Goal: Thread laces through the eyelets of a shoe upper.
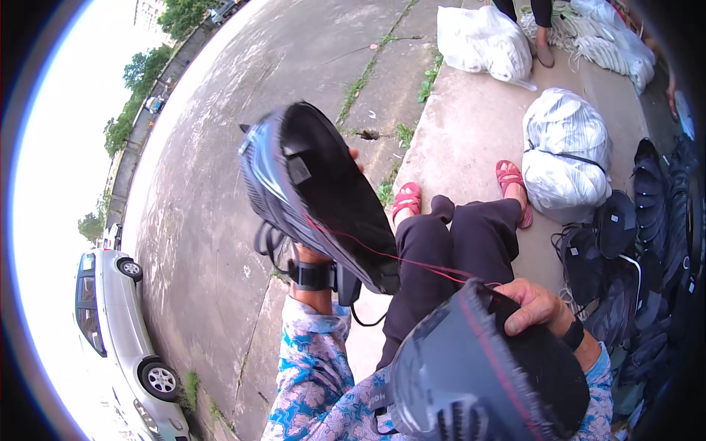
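Note:
My left hand (313,254) is closed round a black and grey shoe upper (266,165), raised with its open underside facing right; most of the fingers are behind it. A second dark shoe upper (434,360) lies close to my body at the lower middle. My right hand (535,304) grips its edge, the thumb pressed inside the opening. Between the two uppers runs a loose red thread (368,248). Black bands circle both wrists. My knees (448,242) in dark trousers are beneath the work.
Many dark shoe uppers (647,242) are heaped at the right. A tied white sack (566,154) stands beside my right foot, another white bag (482,44) farther off. Someone's legs (543,29) show at the top. A silver car (121,331) is parked at left on the concrete.

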Demonstrator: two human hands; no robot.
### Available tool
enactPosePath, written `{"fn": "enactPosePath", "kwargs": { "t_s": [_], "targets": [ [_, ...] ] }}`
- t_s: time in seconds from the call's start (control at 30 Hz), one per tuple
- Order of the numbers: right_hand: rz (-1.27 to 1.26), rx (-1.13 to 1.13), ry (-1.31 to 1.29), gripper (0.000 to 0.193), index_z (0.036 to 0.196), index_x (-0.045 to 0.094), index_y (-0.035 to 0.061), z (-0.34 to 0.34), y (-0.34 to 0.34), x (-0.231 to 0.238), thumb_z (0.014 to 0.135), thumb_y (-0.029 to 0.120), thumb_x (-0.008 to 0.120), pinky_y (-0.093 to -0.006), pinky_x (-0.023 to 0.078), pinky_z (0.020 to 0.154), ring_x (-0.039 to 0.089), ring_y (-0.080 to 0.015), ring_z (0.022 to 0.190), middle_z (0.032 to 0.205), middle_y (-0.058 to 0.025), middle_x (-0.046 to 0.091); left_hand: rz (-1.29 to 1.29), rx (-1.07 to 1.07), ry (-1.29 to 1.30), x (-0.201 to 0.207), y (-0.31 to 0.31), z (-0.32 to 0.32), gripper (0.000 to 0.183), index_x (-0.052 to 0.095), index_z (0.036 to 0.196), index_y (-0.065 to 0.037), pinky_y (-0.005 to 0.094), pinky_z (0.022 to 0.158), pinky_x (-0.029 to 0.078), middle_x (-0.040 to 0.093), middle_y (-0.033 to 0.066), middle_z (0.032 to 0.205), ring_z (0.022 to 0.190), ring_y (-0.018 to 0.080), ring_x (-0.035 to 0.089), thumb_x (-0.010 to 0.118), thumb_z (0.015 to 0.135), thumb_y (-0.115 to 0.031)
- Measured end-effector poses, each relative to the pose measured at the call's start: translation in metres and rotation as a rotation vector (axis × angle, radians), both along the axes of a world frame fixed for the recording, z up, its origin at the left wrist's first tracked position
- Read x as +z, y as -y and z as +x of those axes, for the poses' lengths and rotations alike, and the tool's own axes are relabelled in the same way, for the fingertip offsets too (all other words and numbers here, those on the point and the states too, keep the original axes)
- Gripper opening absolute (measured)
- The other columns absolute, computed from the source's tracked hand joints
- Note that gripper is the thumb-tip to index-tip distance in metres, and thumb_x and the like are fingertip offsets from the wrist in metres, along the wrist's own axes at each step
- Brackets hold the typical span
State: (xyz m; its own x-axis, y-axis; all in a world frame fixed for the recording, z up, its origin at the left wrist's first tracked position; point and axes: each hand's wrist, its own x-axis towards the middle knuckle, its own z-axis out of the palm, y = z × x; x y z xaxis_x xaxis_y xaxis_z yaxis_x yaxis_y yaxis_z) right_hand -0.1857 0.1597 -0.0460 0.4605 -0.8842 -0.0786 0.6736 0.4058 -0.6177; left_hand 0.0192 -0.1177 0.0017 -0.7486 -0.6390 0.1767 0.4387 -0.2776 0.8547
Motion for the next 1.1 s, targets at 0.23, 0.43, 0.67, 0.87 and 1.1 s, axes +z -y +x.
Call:
{"fn": "enactPosePath", "kwargs": {
  "t_s": [0.23,0.43,0.67,0.87,1.1],
  "targets": [
    [-0.03,-0.792,-0.073,0.047,0.134,0.046,0.0029,0.022,0.024,0.065,0.09,0.011,0.061,-0.0275,0.05,0.088,0.062,-0.0146,0.099,0.116,-0.0058,0.062,0.098,-0.01,0.081,-0.024,-0.058,0.017,0.059,0.039,0.14,-0.002,0.0356,0.099,0.045,0.049,0.0179,0.135,0.118,0.0267,0.053,0.049,0.095,-0.038],
    [-0.047,-0.775,-0.016,0.038,0.128,0.051,0.0027,0.036,0.031,0.001,0.09,0.003,0.059,-0.0267,0.046,0.092,0.058,-0.0119,0.103,0.115,-0.0049,0.062,-0.047,0.109,0.327,-0.031,-0.081,0.068,0.058,0.04,0.14,-0.002,0.035,0.098,0.045,0.049,0.0175,0.135,0.118,0.0253,0.052,0.051,0.094,-0.036],
    [0.091,-0.916,-0.328,0.033,0.122,0.054,0.0011,0.045,0.007,0.005,0.089,0.001,0.056,-0.0247,0.045,0.091,0.056,-0.0086,0.101,0.11,-0.0028,0.062,-0.221,0.075,0.613,-0.04,-0.077,0.095,0.058,0.04,0.139,-0.002,0.0343,0.097,0.045,0.048,0.0169,0.136,0.119,0.0236,0.051,0.054,0.093,-0.033],
    [-0.089,-1.121,-0.615,0.039,0.122,0.053,0.0038,0.047,0.014,-0.005,0.084,0.003,0.063,-0.0321,0.042,0.096,0.054,-0.0189,0.109,0.114,-0.0103,0.056,-0.358,-0.28,0.762,-0.076,-0.067,0.049,0.057,0.041,0.139,-0.002,0.0337,0.096,0.045,0.048,0.0165,0.136,0.12,0.0222,0.05,0.057,0.092,-0.03],
    [0.024,-1.047,-0.077,0.041,0.125,0.055,0.0012,-0.002,-0.028,-0.01,0.085,0.0,0.063,-0.0261,0.046,0.09,0.058,-0.0092,0.099,0.108,-0.0023,0.065,-0.657,-0.266,0.938,-0.077,-0.053,0.027,0.058,0.041,0.139,-0.002,0.0329,0.095,0.045,0.047,0.0159,0.136,0.12,0.0206,0.049,0.06,0.091,-0.027]
  ]
}}
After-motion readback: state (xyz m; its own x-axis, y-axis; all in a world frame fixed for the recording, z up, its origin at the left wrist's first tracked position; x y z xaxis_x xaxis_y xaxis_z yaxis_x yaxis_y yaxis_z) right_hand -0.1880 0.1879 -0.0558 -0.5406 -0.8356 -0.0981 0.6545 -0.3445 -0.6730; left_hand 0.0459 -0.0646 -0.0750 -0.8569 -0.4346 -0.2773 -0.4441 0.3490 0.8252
